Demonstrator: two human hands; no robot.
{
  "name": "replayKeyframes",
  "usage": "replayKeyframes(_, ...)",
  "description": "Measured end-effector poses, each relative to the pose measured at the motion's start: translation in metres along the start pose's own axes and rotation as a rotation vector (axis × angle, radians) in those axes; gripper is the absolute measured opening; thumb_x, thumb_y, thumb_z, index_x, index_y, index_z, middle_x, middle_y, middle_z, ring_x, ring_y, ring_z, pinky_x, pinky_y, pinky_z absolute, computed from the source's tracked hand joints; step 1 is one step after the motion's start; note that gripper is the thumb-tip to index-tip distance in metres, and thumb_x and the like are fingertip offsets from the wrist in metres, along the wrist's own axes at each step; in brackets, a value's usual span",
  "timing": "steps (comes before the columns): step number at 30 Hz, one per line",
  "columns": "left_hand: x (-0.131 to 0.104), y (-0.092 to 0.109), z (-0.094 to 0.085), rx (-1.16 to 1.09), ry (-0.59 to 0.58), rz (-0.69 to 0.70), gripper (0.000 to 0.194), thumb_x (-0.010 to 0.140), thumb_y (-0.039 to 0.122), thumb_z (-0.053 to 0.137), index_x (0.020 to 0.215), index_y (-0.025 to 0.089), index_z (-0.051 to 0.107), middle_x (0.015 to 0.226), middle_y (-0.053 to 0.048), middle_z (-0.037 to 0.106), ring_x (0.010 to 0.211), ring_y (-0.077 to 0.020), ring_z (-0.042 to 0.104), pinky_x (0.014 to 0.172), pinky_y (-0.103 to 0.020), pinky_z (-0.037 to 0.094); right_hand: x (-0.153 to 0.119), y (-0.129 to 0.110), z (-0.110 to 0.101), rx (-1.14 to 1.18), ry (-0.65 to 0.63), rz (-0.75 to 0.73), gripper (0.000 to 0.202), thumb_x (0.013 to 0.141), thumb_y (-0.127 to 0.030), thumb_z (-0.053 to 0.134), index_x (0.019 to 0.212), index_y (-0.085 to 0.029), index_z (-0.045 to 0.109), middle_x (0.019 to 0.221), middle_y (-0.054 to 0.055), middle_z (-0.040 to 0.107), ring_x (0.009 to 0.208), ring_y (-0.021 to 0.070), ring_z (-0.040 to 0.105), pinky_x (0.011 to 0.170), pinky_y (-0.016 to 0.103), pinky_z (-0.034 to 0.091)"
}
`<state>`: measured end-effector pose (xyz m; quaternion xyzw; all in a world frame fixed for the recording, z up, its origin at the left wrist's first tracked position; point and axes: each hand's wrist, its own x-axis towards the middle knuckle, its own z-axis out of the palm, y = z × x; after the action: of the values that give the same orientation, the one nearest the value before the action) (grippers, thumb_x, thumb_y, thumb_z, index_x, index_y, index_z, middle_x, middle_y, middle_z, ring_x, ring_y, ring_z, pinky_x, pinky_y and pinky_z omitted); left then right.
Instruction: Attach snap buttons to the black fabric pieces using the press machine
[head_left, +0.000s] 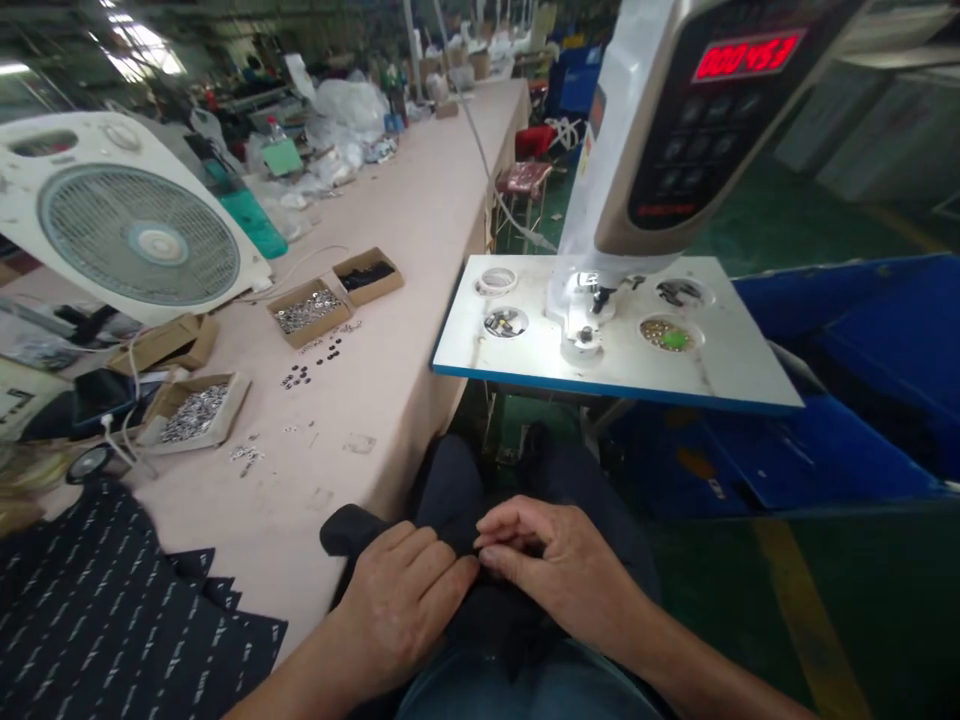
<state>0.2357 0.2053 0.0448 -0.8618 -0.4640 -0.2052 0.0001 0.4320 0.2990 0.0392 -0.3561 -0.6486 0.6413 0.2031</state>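
A piece of dark fabric (450, 490) lies over my lap, below the table edge. My left hand (401, 600) rests on it and pinches its edge with curled fingers. Directly to the right, my right hand (559, 570) pinches the same spot, fingertips touching those of the left. Ahead stands a press machine (697, 110) with a red digit display, its lit head (589, 320) above a white work plate (525, 375).
A long pink table (420, 220) runs on the left with open cardboard boxes of metal snaps (196, 412) (309, 310), a white fan (127, 225), and printed dark fabric pieces (105, 620). Blue bins (847, 400) stand right of the machine.
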Motion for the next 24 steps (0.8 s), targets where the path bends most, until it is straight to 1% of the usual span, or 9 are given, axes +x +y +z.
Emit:
replayKeyframes(3, 0.001, 0.003, -0.006, -0.029, 0.017, -0.006, 0.025, 0.097, 0.013, 0.043, 0.113, 0.011, 0.061, 0.084, -0.008, 0.065, 0.073, -0.0206, 0.051, 0.065, -0.035, 0.036, -0.005, -0.001, 0.001, 0.043, 0.023, -0.038, 0.022, 0.081, -0.015, 0.073, 0.101, -0.023, 0.074, 0.089, -0.001, 0.079, 0.079, 0.0158, 0.075, 0.072, 0.024, 0.058)
replayKeyframes(8, 0.001, 0.004, -0.009, -0.077, 0.063, 0.001, 0.02, 0.095, 0.011, 0.047, 0.109, 0.011, 0.062, 0.088, -0.009, 0.067, 0.077, -0.021, 0.055, 0.07, -0.036, 0.04, -0.01, 0.001, 0.002, 0.044, 0.06, -0.093, 0.027, 0.083, -0.015, 0.072, 0.108, -0.025, 0.072, 0.09, -0.002, 0.08, 0.079, 0.0151, 0.076, 0.071, 0.023, 0.06)
replayKeyframes(13, -0.001, 0.005, -0.009, -0.105, 0.047, -0.017, 0.02, 0.095, 0.01, 0.049, 0.11, 0.011, 0.062, 0.089, -0.01, 0.068, 0.077, -0.0207, 0.054, 0.07, -0.036, 0.039, -0.014, 0.004, 0.003, 0.005, 0.086, -0.161, 0.03, 0.084, -0.015, 0.071, 0.112, -0.025, 0.07, 0.093, -0.002, 0.08, 0.082, 0.0135, 0.076, 0.075, 0.02, 0.06)
replayKeyframes(17, -0.001, 0.005, -0.01, -0.097, 0.049, -0.025, 0.018, 0.096, 0.012, 0.048, 0.108, 0.011, 0.062, 0.088, -0.009, 0.068, 0.077, -0.0205, 0.054, 0.07, -0.036, 0.039, -0.013, 0.005, 0.005, -0.098, 0.086, -0.232, 0.026, 0.087, -0.016, 0.069, 0.111, -0.024, 0.07, 0.096, -0.001, 0.08, 0.084, 0.0144, 0.077, 0.078, 0.022, 0.06)
replayKeyframes(21, 0.0, 0.005, -0.009, -0.099, 0.051, -0.051, 0.018, 0.096, 0.012, 0.048, 0.107, 0.012, 0.062, 0.086, -0.008, 0.067, 0.075, -0.0197, 0.054, 0.067, -0.035, 0.038, -0.012, 0.008, 0.005, -0.283, 0.071, -0.368, 0.022, 0.091, -0.018, 0.066, 0.111, -0.025, 0.07, 0.099, 0.0, 0.079, 0.088, 0.0163, 0.076, 0.082, 0.024, 0.059)
replayKeyframes(24, -0.001, 0.005, -0.008, -0.111, 0.041, -0.068, 0.019, 0.095, 0.011, 0.049, 0.108, 0.012, 0.062, 0.088, -0.008, 0.068, 0.075, -0.0197, 0.055, 0.066, -0.035, 0.037, -0.012, 0.009, 0.004, -0.405, 0.054, -0.47, 0.023, 0.093, -0.017, 0.064, 0.114, -0.025, 0.07, 0.104, 0.0, 0.079, 0.091, 0.0168, 0.075, 0.085, 0.026, 0.057)
